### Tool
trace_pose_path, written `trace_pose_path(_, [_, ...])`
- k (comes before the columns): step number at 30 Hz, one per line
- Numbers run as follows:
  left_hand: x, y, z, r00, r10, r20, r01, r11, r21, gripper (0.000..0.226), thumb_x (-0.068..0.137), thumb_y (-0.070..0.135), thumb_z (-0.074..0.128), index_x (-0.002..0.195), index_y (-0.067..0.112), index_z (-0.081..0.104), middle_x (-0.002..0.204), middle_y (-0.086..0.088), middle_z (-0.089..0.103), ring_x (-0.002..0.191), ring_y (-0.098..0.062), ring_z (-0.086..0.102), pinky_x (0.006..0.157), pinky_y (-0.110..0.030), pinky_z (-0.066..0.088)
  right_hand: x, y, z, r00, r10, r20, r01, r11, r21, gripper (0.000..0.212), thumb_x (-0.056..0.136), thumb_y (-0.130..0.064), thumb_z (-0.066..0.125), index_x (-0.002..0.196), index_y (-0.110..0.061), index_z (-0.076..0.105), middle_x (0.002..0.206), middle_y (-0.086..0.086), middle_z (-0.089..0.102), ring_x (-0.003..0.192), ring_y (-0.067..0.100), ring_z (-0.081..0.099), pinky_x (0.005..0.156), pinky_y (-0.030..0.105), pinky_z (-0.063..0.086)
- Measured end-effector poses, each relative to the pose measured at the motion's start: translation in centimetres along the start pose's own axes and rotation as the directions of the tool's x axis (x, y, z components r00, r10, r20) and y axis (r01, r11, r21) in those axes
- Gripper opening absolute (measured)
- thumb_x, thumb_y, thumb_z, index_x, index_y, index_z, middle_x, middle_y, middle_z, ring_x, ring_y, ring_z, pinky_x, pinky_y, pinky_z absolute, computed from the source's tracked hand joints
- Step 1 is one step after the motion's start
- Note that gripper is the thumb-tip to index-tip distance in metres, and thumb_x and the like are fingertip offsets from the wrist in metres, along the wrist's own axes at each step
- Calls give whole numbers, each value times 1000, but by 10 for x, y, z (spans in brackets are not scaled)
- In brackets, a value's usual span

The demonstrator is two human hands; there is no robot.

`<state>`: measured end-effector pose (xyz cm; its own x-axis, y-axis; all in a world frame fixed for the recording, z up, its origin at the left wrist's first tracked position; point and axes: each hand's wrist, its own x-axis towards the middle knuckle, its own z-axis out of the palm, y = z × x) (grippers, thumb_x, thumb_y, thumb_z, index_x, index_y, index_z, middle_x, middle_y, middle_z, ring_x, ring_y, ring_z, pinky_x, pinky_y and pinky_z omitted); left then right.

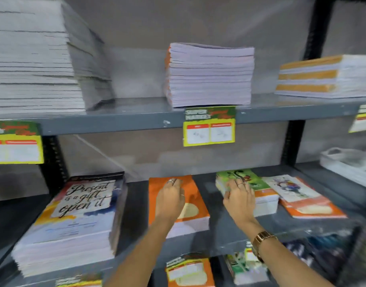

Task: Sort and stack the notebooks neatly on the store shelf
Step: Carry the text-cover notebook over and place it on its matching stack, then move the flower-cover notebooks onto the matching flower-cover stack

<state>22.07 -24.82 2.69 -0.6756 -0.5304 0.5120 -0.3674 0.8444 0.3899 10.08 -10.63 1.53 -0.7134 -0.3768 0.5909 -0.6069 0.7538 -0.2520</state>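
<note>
On the middle shelf (229, 237) an orange-covered notebook stack (196, 206) lies in the centre, and my left hand (170, 198) rests flat on its top cover with fingers spread. To its right a stack topped by a green notebook (254, 181) sits partly over orange ones; my right hand (240, 198) lies on the green cover's near left edge, fingers apart, a watch on the wrist. Whether the fingers pinch the cover I cannot tell. A tall stack with a "Present is a gift" cover (78, 212) stands at the left.
The upper shelf (136, 119) carries a tall grey pile (33, 63), a middle stack (209, 75) and an orange-striped stack (322, 77). Loose orange and white notebooks (302, 197) lie at the right, beside a white bundle (347, 164). Price tags (209, 127) hang off shelf edges.
</note>
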Motion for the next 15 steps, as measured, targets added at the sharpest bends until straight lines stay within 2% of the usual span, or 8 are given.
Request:
trace_pose_path(4, [13, 51, 40, 994, 74, 76, -74, 997, -1, 34, 94, 16, 43, 128, 14, 48, 126, -10, 56, 114, -31, 54, 91, -41, 45, 13, 70, -3, 996, 62, 66, -57, 996, -74, 27, 56, 2, 77, 82, 0, 70, 80, 21, 71, 74, 38, 66, 66, 40, 55])
trace_pose_path(7, [21, 86, 70, 985, 112, 128, -113, 994, 2, 33, 94, 16, 41, 127, 15, 47, 124, -9, 56, 111, -29, 55, 88, -39, 46, 22, 123, -5, 985, 122, 119, -109, 988, -107, 23, 67, 0, 72, 90, 0, 68, 89, 21, 70, 84, 39, 64, 72, 42, 53])
trace_pose_path(10, [25, 118, 99, 975, 165, 147, -164, 986, -16, 33, 93, 12, 42, 126, 13, 48, 120, -11, 59, 108, -30, 57, 87, -38, 46, 31, 170, -2, 977, 182, 115, -169, 979, -110, 27, 73, -2, 67, 100, 2, 66, 100, 24, 68, 94, 41, 60, 77, 46, 51])
trace_pose_path(13, [27, 152, 130, 958, 225, 177, -228, 974, -4, 36, 94, 15, 41, 129, 13, 45, 125, -10, 58, 111, -29, 55, 92, -38, 43, 42, 215, 3, 948, 275, 161, -246, 953, -176, 37, 84, -14, 58, 118, -3, 57, 120, 17, 60, 110, 35, 52, 90, 42, 45])
trace_pose_path(15, [27, 171, 151, 946, 268, 184, -270, 963, -14, 35, 93, 16, 42, 128, 11, 47, 129, -9, 56, 116, -28, 53, 98, -37, 41, 47, 242, 7, 926, 325, 190, -284, 934, -215, 40, 87, -22, 54, 124, -7, 51, 125, 13, 56, 116, 31, 49, 93, 38, 43])
